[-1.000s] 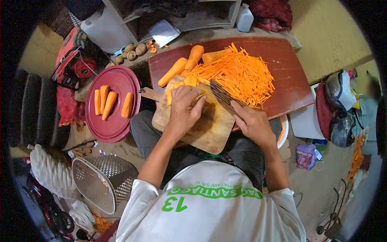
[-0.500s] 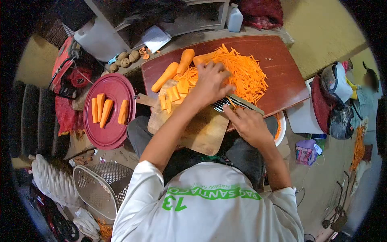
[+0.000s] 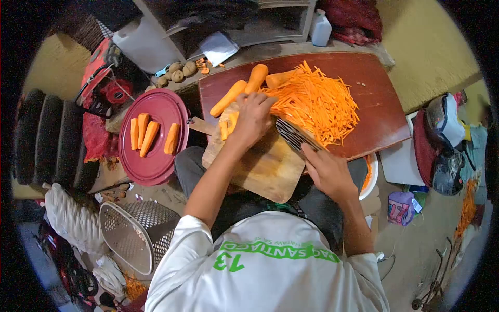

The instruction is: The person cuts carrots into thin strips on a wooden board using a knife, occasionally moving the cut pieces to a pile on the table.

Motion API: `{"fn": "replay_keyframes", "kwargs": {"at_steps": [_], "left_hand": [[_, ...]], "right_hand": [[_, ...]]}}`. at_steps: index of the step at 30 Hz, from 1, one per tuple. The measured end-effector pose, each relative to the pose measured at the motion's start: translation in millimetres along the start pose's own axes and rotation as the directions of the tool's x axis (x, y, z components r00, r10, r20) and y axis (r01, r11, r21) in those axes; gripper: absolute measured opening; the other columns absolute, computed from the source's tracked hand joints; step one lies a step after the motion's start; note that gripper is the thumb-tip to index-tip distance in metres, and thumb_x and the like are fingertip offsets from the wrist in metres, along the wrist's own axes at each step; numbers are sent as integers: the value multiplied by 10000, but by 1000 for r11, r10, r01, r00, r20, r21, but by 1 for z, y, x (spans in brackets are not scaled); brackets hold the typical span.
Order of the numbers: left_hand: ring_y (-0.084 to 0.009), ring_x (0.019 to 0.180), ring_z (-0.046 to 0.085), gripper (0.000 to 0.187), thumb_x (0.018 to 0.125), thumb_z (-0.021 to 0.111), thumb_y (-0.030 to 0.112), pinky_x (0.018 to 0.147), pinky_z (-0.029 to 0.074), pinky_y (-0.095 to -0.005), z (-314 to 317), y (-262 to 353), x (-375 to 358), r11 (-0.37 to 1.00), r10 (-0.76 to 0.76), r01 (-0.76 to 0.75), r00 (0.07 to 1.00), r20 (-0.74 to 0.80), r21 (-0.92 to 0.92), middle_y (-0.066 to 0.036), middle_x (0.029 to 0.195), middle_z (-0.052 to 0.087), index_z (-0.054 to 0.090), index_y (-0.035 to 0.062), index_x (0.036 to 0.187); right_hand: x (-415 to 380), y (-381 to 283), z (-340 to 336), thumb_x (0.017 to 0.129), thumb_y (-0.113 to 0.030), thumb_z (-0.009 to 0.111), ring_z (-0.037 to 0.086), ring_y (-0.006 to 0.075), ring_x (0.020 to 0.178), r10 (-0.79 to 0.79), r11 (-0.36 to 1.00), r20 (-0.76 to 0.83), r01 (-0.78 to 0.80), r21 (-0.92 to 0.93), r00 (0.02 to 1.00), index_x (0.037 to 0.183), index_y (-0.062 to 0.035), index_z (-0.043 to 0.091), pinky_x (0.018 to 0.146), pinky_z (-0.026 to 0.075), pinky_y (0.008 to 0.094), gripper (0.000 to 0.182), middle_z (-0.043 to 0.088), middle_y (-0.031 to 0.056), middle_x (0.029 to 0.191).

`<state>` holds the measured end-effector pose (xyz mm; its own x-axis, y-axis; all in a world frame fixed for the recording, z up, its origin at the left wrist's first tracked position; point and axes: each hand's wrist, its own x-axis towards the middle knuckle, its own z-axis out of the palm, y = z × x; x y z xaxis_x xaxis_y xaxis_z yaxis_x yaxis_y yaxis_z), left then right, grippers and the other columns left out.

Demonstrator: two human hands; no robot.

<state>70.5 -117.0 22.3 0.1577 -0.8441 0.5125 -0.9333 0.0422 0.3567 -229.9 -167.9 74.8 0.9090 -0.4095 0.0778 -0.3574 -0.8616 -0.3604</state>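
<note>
My right hand (image 3: 327,171) is closed on the handle end of a knife (image 3: 296,134). Its broad metal blade shows dark and light stripes and lies along the edge of a heap of carrot strips (image 3: 322,106). My left hand (image 3: 253,118) is over the wooden cutting board (image 3: 270,177), fingers bent down on carrot slices (image 3: 226,126); its fingertips are hidden. Beyond it, peeled whole carrots (image 3: 228,99) rest on the red-brown table (image 3: 382,104). The board sits across my lap, overlapping the table's near edge.
Left of the board, several carrot pieces lie on a round red lid (image 3: 156,174). A perforated basket (image 3: 125,236) stands on the floor at lower left. A white bucket (image 3: 370,179) with orange shreds is below the table's right side. Brown round things (image 3: 176,75) sit behind.
My left hand has drawn back from the carrot strips to the slices on the board. The blade is now more exposed beside the heap. The whole view has shifted slightly.
</note>
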Motion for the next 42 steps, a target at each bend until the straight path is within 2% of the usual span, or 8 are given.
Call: {"fn": "replay_keyframes", "kwargs": {"at_steps": [9, 13, 24, 27, 30, 33, 39, 42], "left_hand": [[-398, 1223, 584, 609, 748, 885, 180, 1116, 372, -500, -76, -54, -93, 962, -275, 274, 958, 86, 20, -154, 1280, 664, 734, 97, 1332], [-371, 1224, 588, 593, 787, 902, 179, 1133, 366, -507, -88, -54, -97, 944, -319, 331, 925, 208, -23, -157, 1263, 663, 730, 77, 1345], [-351, 1097, 629, 417, 835, 904, 261, 995, 410, -502, -68, -19, -119, 977, -187, 184, 982, 17, 108, -133, 1093, 680, 761, 45, 1161], [-364, 1097, 617, 380, 866, 879, 265, 988, 412, -506, -58, 8, -127, 972, -198, 199, 980, -20, 122, -139, 1088, 663, 759, 41, 1149], [-381, 1131, 594, 375, 881, 867, 257, 994, 416, -507, -55, 31, -143, 974, -206, 208, 978, -22, 90, -164, 1149, 645, 759, 30, 1160], [-391, 1132, 589, 418, 877, 871, 249, 1005, 417, -514, -55, 41, -156, 973, -230, 230, 973, 29, 11, -178, 1155, 637, 747, 22, 1206], [-405, 1109, 593, 516, 869, 890, 291, 973, 482, -508, -44, 49, -146, 969, -218, 228, 971, 101, -98, -190, 1164, 648, 731, 10, 1271], [-408, 1110, 583, 530, 859, 889, 337, 965, 477, -517, -28, 63, -129, 969, -201, 212, 975, 94, -130, -200, 1161, 639, 731, 12, 1248]], "right_hand": [[-19, -44, 19, 1023, -94, 684, 749, 383, 1231, 249, 582, 106, -236, 778, 963, 1457, 69, 626, 1035, 572, 416, 468, 741, 297, 1320], [-19, -46, 25, 1027, -94, 680, 752, 367, 1232, 252, 600, 108, -242, 762, 962, 1450, 88, 621, 1048, 560, 403, 464, 742, 300, 1320], [-15, -48, 18, 1037, -98, 662, 758, 346, 1221, 238, 628, 107, -237, 741, 965, 1463, 65, 615, 1033, 562, 407, 458, 745, 300, 1292], [-17, -45, 27, 1054, -83, 680, 747, 224, 1190, 254, 633, 92, -237, 737, 963, 1467, 94, 605, 1013, 559, 340, 456, 768, 228, 1312], [-20, -41, 30, 1059, -94, 676, 752, 243, 1197, 256, 695, 125, -272, 666, 959, 1476, 83, 597, 1017, 559, 349, 461, 761, 237, 1322], [-20, -43, 34, 1044, -155, 661, 743, 459, 1149, 230, 707, 33, -190, 681, 973, 1464, 32, 615, 981, 581, 461, 462, 744, 312, 1230], [-21, -43, 35, 1055, -157, 648, 746, 455, 1158, 210, 744, 76, -210, 635, 975, 1475, 30, 607, 985, 576, 464, 462, 748, 305, 1231], [-14, -56, 18, 1066, -97, 651, 766, 265, 1118, 235, 685, 78, -222, 694, 969, 1464, 87, 599, 976, 567, 367, 441, 772, 248, 1235]]}}
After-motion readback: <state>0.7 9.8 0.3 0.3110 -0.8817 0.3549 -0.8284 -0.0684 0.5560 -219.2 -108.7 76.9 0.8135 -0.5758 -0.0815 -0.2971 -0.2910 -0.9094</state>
